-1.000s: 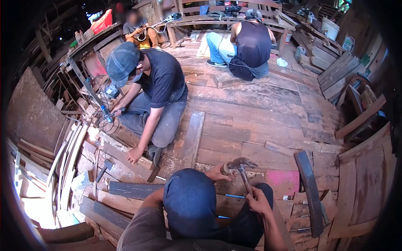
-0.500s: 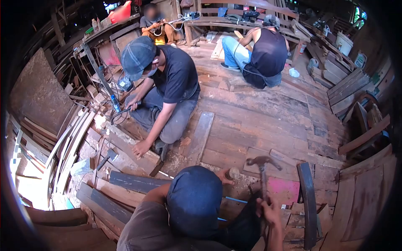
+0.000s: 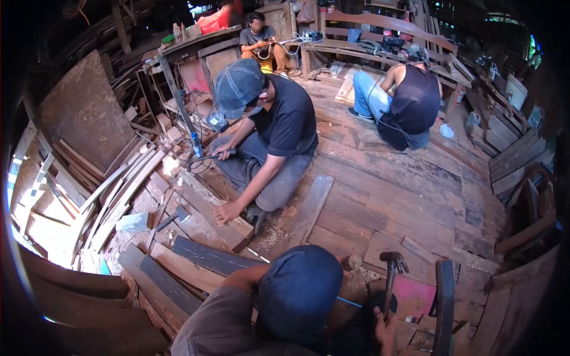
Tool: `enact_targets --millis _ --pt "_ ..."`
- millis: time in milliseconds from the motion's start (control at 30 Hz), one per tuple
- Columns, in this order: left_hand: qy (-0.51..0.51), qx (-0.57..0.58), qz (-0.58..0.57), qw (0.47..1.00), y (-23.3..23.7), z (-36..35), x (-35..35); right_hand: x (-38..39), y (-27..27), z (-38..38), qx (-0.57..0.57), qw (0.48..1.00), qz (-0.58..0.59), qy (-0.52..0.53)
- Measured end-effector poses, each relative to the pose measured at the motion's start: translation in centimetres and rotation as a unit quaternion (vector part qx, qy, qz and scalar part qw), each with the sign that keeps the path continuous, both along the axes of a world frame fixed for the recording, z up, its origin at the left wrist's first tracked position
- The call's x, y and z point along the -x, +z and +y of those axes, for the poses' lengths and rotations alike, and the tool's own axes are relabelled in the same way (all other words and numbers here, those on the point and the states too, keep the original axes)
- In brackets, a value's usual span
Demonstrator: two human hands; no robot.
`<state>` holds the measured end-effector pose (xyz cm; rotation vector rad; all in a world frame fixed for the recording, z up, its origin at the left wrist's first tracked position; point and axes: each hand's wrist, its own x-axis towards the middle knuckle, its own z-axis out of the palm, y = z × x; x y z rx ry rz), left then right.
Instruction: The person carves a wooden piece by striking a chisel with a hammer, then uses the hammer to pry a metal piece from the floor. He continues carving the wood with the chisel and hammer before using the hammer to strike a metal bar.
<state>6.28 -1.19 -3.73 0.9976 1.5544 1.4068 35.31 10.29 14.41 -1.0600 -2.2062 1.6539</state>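
Neither of my hands shows in the head view. Just below me, a person in a dark cap (image 3: 303,288) is bent over. That person's right hand (image 3: 385,333) grips a claw hammer (image 3: 389,288), its head raised. The fingers of the other hand are partly hidden behind the cap, beside a round wooden piece (image 3: 354,262). Further forward, a co-worker in a blue cap (image 3: 239,87) sits on the floor, holding a dark tool (image 3: 208,158) in one hand. The other hand (image 3: 228,212) rests on a wooden beam (image 3: 205,199).
Curved boards (image 3: 169,285) lie at the lower left. Another hammer (image 3: 172,219) lies near them. A dark board (image 3: 444,308) stands out at the lower right. Two other people sit near a bench (image 3: 386,55) at the back.
The whole view has shifted, so the scene sits further right and lower. The hammer held by the person in the dark cap has turned, with its head lower relative to the floor.
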Motion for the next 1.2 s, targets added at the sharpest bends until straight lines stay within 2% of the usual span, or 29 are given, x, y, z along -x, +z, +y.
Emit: enact_targets --millis 33,67,100,167,200,233,300,367,400,433,533,567,600,633,733,767,833,867,933,967,1000,1033,1067,1100,1133,1167,1200 --pt "-0.003 0.007 -0.005 1.000 1.3 -0.4 0.0 0.5 1.7 0.0 -0.070 0.997 -0.005 0.024" --pt "-0.006 0.011 -0.007 1.000 1.8 -0.5 0.0 1.0 2.7 -0.4 -0.022 0.999 0.031 0.002" --pt "-0.012 0.012 -0.005 1.000 2.1 -0.6 0.1 1.5 3.3 -1.4 -0.044 0.996 0.075 -0.019" --pt "-0.032 0.014 -0.007 0.999 1.2 -0.4 0.9 2.1 4.4 -1.7 -0.084 0.995 0.042 0.030" --pt "-0.040 0.014 -0.010 0.999 0.1 0.0 1.2 2.3 6.2 -2.1 -0.046 0.998 0.001 0.045" --pt "-0.049 0.010 -0.018 0.999 -0.3 0.2 1.0 2.5 5.4 -2.2 -0.083 0.994 0.048 0.049" --pt "-0.026 0.011 -0.041 0.999 8.9 -0.5 -0.4 2.2 5.0 -2.4 -0.127 0.990 -0.004 0.064" --pt "-0.060 0.064 -0.022 0.996 4.7 0.3 0.8 1.8 5.2 -2.4 -0.108 0.991 -0.034 0.066" --pt "-0.066 0.091 -0.011 0.994 5.2 0.3 0.6 1.9 5.4 -2.5 -0.097 0.991 -0.046 0.078" --pt "-0.062 0.030 -0.014 0.998 5.7 0.2 0.4 1.9 5.6 -2.1 -0.084 0.990 -0.080 0.082" --pt "-0.030 0.031 -0.014 0.999 8.7 0.0 -0.3 1.5 4.6 -1.0 -0.032 0.998 -0.024 0.055" --pt "-0.036 0.039 -0.014 0.999 8.4 0.1 -0.2 1.4 5.5 -0.4 0.022 0.999 0.004 0.034" --pt "-0.043 0.050 -0.015 0.998 7.5 0.0 -0.1 1.9 9.3 -0.3 -0.039 0.999 0.001 0.037" --pt "-0.050 0.059 -0.014 0.997 6.8 0.2 0.3 1.6 9.6 0.5 -0.094 0.994 0.050 0.018" --pt "-0.018 0.023 0.023 0.999 5.2 0.2 0.3 2.2 15.7 2.7 -0.099 0.965 0.242 -0.021" --pt "-0.023 0.009 0.011 1.000 6.9 0.0 0.1 2.8 17.8 3.3 -0.041 0.939 0.336 -0.053" --pt "-0.052 0.001 0.006 0.999 6.3 0.1 0.8 4.7 22.6 2.5 0.028 0.887 0.445 -0.123" --pt "-0.069 -0.002 0.003 0.998 5.8 0.1 0.9 4.8 23.1 2.8 0.042 0.869 0.476 -0.128" --pt "-0.052 0.012 -0.015 0.998 5.2 -0.1 0.4 5.3 20.4 2.1 0.025 0.866 0.462 -0.192" --pt "-0.042 0.016 -0.020 0.999 5.2 0.1 0.8 4.9 16.1 1.4 -0.039 0.904 0.378 -0.195" --pt "-0.038 0.027 -0.008 0.999 4.4 0.1 1.6 3.9 10.7 0.0 -0.042 0.970 0.198 -0.134" --pt "-0.040 0.042 0.001 0.998 3.3 -0.2 1.9 3.0 5.4 -1.4 -0.100 0.995 -0.025 -0.011" --pt "-0.051 0.054 0.004 0.997 2.0 -0.2 1.4 2.1 0.0 -2.7 -0.155 0.961 -0.185 0.137" --pt "-0.025 0.135 0.048 0.989 0.3 -0.3 1.5 1.3 2.5 -3.4 -0.033 0.972 -0.199 0.120" --pt "-0.008 0.112 0.047 0.993 2.5 0.8 2.9 2.9 5.1 -2.4 0.074 0.972 -0.192 0.116" --pt "0.008 0.094 0.032 0.995 4.7 1.0 2.6 4.1 5.6 -1.3 0.095 0.979 -0.156 0.092" --pt "-0.003 0.100 -0.005 0.995 5.1 -0.8 -0.7 2.8 5.8 -2.4 0.144 0.979 -0.137 0.044"
